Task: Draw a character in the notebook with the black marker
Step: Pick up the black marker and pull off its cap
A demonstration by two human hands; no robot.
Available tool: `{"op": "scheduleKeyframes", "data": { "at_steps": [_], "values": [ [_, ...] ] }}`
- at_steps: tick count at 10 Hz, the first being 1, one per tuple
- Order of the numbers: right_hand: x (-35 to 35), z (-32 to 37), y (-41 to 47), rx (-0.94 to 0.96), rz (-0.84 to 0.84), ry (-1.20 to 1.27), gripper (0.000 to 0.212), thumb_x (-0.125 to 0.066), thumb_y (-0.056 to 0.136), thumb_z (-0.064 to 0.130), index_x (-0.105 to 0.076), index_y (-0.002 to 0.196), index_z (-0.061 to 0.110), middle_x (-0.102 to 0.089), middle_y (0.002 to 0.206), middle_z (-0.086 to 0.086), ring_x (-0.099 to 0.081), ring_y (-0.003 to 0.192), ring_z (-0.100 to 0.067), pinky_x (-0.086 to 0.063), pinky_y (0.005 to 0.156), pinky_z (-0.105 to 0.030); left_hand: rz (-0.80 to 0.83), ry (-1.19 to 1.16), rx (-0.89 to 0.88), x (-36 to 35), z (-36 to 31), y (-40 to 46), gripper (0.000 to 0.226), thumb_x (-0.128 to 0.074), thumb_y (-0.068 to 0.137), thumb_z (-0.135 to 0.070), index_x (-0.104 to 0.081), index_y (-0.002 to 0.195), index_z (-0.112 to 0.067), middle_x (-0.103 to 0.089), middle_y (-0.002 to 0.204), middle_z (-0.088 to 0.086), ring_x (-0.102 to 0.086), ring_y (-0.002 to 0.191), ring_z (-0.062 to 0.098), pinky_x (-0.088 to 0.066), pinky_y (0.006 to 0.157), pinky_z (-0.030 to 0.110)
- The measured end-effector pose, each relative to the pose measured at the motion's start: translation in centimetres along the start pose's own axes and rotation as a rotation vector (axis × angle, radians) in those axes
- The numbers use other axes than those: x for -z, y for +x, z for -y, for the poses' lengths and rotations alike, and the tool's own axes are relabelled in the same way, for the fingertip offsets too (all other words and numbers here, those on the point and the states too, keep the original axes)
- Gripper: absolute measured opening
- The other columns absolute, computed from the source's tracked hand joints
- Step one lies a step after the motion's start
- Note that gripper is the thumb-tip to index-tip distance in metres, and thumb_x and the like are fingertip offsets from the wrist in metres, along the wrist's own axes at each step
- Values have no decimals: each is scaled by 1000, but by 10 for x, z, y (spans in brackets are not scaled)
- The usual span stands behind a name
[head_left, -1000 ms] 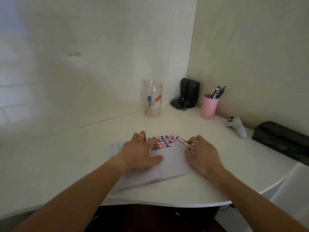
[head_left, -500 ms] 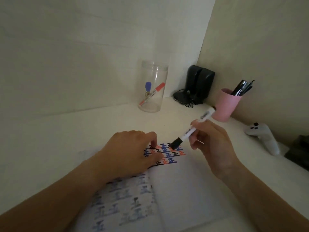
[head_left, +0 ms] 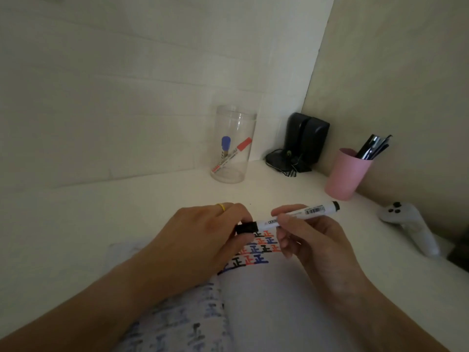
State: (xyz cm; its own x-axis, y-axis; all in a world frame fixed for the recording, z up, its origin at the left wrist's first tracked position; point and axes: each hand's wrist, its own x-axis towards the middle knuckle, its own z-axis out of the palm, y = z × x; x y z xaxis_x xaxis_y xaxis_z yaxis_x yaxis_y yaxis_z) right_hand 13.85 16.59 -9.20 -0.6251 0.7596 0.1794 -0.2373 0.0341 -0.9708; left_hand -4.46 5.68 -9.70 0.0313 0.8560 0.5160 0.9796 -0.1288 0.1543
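Observation:
The black marker [head_left: 299,215], a white barrel with a black cap, is held level above the open notebook [head_left: 266,295]. My right hand [head_left: 307,240] grips the barrel at its middle. My left hand [head_left: 205,240], with a yellow ring on one finger, pinches the black cap [head_left: 247,227] at the marker's left end. The cap still sits on the marker. The notebook's right page carries rows of black, blue and red characters at its top; the lower part of the page is blank. My left forearm covers part of the left page.
A clear jar [head_left: 232,146] with a blue and a red marker stands at the back. Black speakers [head_left: 304,141] sit in the corner, a pink cup [head_left: 346,174] of pens to their right. A white controller [head_left: 411,224] lies at the right edge.
My right hand lifted the marker off the notebook and turned it level. My left hand left the page and took hold of the cap. The camera moved closer to the desk.

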Motion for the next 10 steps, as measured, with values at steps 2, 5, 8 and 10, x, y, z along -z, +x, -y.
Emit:
{"op": "scheduleKeyframes", "data": {
  "at_steps": [2, 5, 8, 10],
  "values": [
    [-10, 3, -3, 48, -21, -8, 31, -67, 80, 25, -75, 88, -4, -62, 61, -12, -56, 54, -17, -46, 48, -25, 33, -165, 5, 7, -15, -3, 29, -27, 104, -52, -48, 105, -31, -64, 86, -5, -59, 70, 17, -50, 68, 35],
    [-18, 7, -4, 42, 92, 199, 22, -61, 89, 23, -73, 83, 5, -57, 56, -7, -51, 50, -16, -44, 46, -24, 567, -1978, 577, 4, -29, 6, 32, -48, 92, -42, -45, 66, -23, -23, 52, -10, -26, 34, 5, -25, 39, 21],
    [-22, -2, -2, 96, -102, 19, 27, -64, 88, 26, -74, 74, 5, -56, 53, -7, -47, 48, -16, -39, 44, -25, 173, 64, -31, 11, -22, 2, 43, -8, 99, -60, -38, 97, -30, -65, 85, -1, -63, 69, 16, -54, 69, 33],
    [-27, -1, 0, 100, -156, 42, 34, -58, 95, 23, -66, 66, 6, -49, 49, -5, -41, 43, -14, -35, 42, -22, 399, -966, 373, 7, -31, 12, 44, -27, 108, -42, -44, 75, -19, -42, 58, -8, -35, 44, 8, -31, 46, 20]
  ]
}}
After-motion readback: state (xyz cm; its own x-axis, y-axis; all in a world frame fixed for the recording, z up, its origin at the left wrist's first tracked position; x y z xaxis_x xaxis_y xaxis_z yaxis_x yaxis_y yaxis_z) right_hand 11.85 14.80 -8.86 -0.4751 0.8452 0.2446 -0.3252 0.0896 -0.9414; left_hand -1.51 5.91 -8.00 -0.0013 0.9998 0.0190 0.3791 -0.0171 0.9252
